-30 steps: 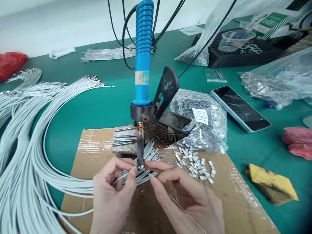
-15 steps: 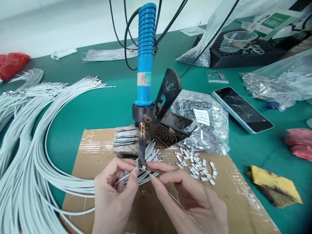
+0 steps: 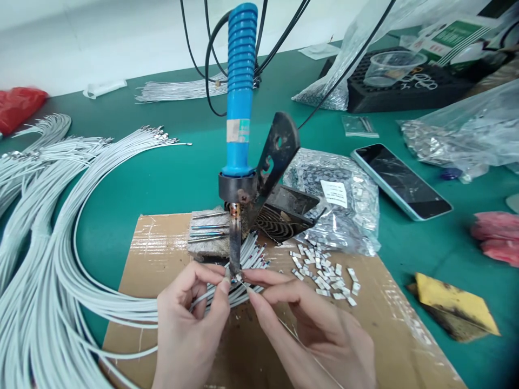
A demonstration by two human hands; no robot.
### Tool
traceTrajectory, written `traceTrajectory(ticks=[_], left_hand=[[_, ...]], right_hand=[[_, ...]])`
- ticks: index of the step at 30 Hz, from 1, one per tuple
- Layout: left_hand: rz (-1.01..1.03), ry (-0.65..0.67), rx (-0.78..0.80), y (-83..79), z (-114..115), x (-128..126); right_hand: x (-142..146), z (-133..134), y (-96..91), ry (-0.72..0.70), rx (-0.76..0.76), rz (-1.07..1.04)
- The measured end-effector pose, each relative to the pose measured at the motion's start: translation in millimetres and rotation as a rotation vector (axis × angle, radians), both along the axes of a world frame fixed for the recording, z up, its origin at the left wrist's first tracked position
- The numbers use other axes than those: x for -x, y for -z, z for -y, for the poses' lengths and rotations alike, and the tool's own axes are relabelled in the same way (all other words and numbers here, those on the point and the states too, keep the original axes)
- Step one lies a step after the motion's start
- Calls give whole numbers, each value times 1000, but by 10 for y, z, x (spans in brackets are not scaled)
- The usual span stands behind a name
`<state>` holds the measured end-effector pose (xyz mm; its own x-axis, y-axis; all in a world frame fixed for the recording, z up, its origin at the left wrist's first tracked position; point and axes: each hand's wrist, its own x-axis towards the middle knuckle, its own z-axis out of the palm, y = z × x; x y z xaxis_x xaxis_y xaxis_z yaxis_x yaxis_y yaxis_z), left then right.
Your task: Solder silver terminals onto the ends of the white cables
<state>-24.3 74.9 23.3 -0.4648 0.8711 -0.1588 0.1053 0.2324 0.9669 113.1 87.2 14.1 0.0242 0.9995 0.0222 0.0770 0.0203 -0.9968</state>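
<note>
A blue-handled soldering iron [image 3: 240,102] stands upright in a dark metal holder [image 3: 279,143], its tip pointing down. Right under the tip, my left hand [image 3: 194,319] is closed, thumb and forefinger pinching the end of a white cable [image 3: 199,298]. A small whitish metal piece [image 3: 238,278] shows at the tip, partly hidden by the fingers. From the other side my right hand [image 3: 308,319] pinches a thin solder wire [image 3: 298,337] that runs down across the palm. Both hands' fingertips almost meet at the iron. Behind them lie more white cable ends [image 3: 253,256].
Thick bundles of white cables [image 3: 81,243] curve along the left. Small metal tabs [image 3: 324,275] are scattered on the cardboard [image 3: 389,346]. Beyond are a plastic bag [image 3: 336,216], a phone [image 3: 401,181] and a stained yellow sponge [image 3: 456,305]. A block with metal tips [image 3: 208,232] sits behind my left hand.
Both hands keep their pinch under the iron tip with hardly any movement. The whole view has shifted very slightly.
</note>
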Motion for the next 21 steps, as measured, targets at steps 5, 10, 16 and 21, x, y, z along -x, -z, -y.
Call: traceTrajectory(ticks=[5,10,16,21], left_hand=[[-13,70,13,46,31,68],[-13,-2,-12,35,34,35],[-2,-8,-16,-22,7,-33],[-11,-31,-37,-12,17,-30]], right_hand=[[-2,15,13,13,-13,-28],[12,19,17,15,-31,-36],[17,9,28,36,-73,10],[16,-1,35,12,-158,93]])
